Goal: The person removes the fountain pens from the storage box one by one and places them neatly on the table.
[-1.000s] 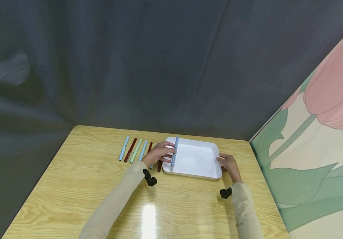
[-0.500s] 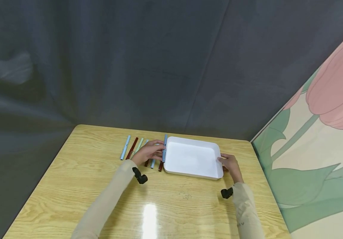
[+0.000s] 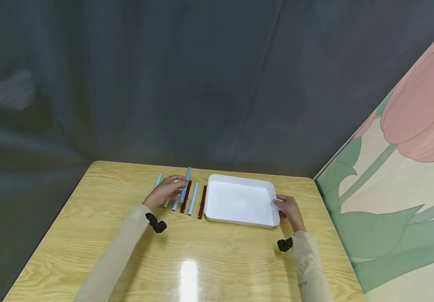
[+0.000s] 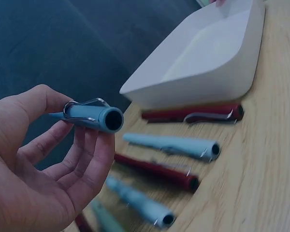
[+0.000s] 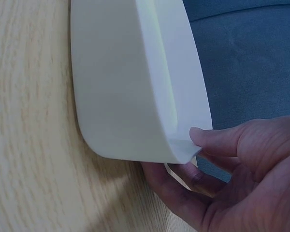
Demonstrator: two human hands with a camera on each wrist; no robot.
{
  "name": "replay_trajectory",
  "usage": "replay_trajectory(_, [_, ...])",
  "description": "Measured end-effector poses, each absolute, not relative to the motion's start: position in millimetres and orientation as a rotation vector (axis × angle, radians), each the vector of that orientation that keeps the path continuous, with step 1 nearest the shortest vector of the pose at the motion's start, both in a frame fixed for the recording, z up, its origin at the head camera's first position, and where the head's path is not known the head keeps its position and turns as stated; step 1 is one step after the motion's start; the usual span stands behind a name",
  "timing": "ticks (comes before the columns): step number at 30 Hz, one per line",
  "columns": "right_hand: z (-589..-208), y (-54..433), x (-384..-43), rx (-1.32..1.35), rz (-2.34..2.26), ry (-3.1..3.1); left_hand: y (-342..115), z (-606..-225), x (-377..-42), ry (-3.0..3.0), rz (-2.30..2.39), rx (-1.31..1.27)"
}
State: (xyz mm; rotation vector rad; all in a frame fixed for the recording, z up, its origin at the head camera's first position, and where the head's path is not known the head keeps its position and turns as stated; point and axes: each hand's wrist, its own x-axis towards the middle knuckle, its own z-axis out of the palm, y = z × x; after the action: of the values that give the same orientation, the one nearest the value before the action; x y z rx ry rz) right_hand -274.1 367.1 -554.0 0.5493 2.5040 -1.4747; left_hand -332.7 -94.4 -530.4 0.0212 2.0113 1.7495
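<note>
My left hand point(image 3: 166, 189) pinches a blue pen point(image 4: 89, 116) with a wire clip between thumb and fingers, raised over a row of pens. Its open-looking round end faces the left wrist camera. Below it on the table lie a dark red pen point(image 4: 154, 171), light blue pens and a green pen point(image 4: 105, 218); my hand partly hides the row in the head view. A second dark red pen point(image 3: 202, 202) lies beside the white tray point(image 3: 241, 203), which holds nothing. My right hand point(image 5: 251, 169) grips the tray's right wall, thumb over the rim and fingers outside.
The wooden table point(image 3: 217, 256) ends at a dark curtain point(image 3: 179, 84) behind the tray. On the right stands a wall panel point(image 3: 402, 201) painted with tulips. A light blue pen point(image 3: 159, 179) lies at the row's left end.
My left hand has carried the blue pen leftward, from over the tray's left side to above the row of pens. My right hand has kept its grip on the tray.
</note>
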Motion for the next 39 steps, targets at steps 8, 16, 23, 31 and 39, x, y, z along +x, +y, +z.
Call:
replay_trajectory(8, [-552.9,365.5,-276.7,0.579,-1.462,2.495,-121.3,-528.3,-336.1,2.128,1.728,-0.057])
replay_trajectory(16, [-550.9,365.4,-276.1,0.588,-1.473,2.489,-146.3,-526.7,-334.7,2.252,1.757,-0.112])
replay_trajectory(23, [-550.0,367.5,-275.1,0.552,-1.458,2.499,-165.8,-529.0,-331.5,2.333,1.777,-0.13])
replay_trajectory(31, [-552.1,368.0,-275.7,0.577,-1.462,2.483,-174.5,-536.4,-332.9,2.445,1.747,-0.211])
replay_trajectory(39, [-553.2,366.3,-277.5,0.594,-1.479,2.482,-182.4,-549.4,-331.0,2.651,1.491,-0.283])
